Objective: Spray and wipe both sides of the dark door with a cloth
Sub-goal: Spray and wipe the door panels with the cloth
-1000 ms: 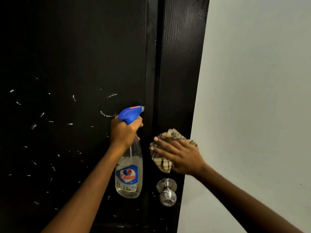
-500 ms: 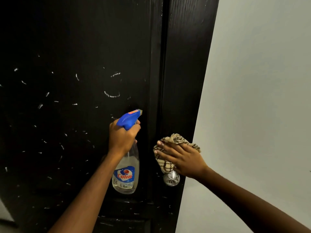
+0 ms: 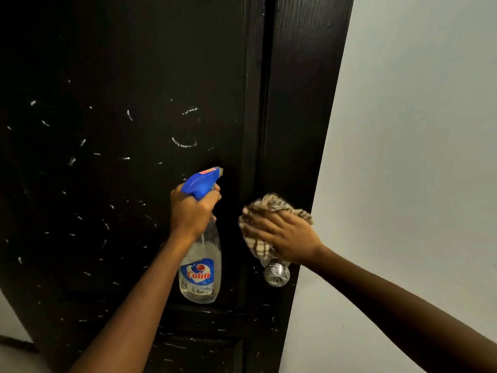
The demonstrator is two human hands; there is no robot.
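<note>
The dark door (image 3: 121, 63) fills the left and middle of the view, flecked with white foam streaks. My left hand (image 3: 192, 211) grips the neck of a clear spray bottle (image 3: 201, 275) with a blue trigger head, its nozzle close to the door panel. My right hand (image 3: 282, 235) lies with straight fingers on a beige checked cloth (image 3: 271, 204), pressing it against the door's right stile just above the silver knob (image 3: 276, 274). Most of the cloth is hidden under my hand.
A pale wall (image 3: 416, 130) runs along the door's right edge. A strip of light floor (image 3: 13, 354) shows at the bottom left beside the door.
The view has shifted down the door, so the foam streaks sit higher in the frame. My right hand with the cloth stays just above the knob. The bottle remains in my left hand.
</note>
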